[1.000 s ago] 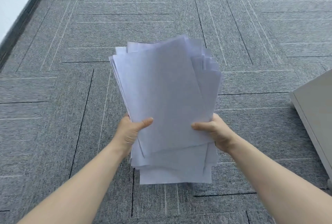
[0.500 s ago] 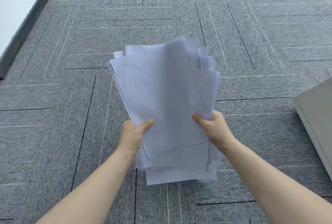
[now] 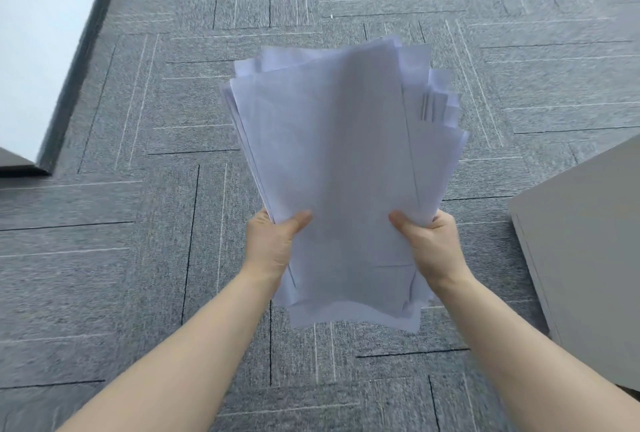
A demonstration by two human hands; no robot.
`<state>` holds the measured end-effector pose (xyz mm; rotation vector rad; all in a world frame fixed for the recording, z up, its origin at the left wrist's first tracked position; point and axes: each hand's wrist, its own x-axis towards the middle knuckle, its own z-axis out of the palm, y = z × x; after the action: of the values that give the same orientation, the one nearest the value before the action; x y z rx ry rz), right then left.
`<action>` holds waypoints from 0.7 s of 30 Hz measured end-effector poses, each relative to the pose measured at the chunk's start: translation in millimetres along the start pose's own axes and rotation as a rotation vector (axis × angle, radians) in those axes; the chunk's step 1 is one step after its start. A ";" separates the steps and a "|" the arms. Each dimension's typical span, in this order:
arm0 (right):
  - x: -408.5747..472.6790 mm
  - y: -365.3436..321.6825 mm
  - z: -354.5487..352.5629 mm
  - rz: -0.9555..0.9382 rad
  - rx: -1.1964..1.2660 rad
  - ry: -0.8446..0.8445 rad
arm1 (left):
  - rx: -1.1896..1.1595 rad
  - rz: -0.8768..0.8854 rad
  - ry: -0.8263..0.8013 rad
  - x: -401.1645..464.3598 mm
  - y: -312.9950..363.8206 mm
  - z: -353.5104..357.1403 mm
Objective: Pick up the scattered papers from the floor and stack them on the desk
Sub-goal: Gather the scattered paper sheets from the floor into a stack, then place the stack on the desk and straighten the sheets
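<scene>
While held above the carpet floor, one uneven stack of papers is gripped by two hands: left hand and right hand, thumbs on top. One grey panel right of stack.

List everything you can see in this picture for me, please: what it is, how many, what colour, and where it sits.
papers: one uneven stack, sheets too many to count, white, held in the air at the middle of the view
carpet floor: one, grey tiles with thin pale lines, fills the background
wall: one, pale with a dark skirting strip, upper left
furniture panel: one, light grey, right edge; what it is cannot be told
left hand: one, grips the stack's lower left edge
right hand: one, grips the stack's lower right edge
</scene>
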<state>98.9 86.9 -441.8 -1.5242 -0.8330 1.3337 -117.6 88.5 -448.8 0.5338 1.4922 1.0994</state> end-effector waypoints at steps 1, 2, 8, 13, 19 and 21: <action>-6.6 -16.0 -1.3 -0.009 0.014 0.006 | -0.003 0.002 0.000 -9.3 15.3 5.1; -13.5 -32.5 -2.9 -0.022 0.026 0.011 | -0.012 0.005 -0.003 -18.3 30.8 10.9; -57.4 -147.8 -17.2 -0.088 0.060 0.092 | -0.042 0.037 -0.068 -77.3 135.6 46.2; -97.5 -248.2 -34.4 -0.131 0.078 0.158 | -0.022 0.058 -0.112 -128.4 227.3 77.5; -134.5 -354.9 -62.5 -0.160 0.092 0.248 | 0.050 0.088 -0.185 -182.5 331.7 123.4; -146.9 -389.4 -71.4 -0.202 0.112 0.271 | 0.058 0.115 -0.213 -202.3 362.9 140.3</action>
<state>171.9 75.2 -25.9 -1.4516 -0.7066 0.9853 -24.9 135.3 -22.8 0.7613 1.3240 1.0547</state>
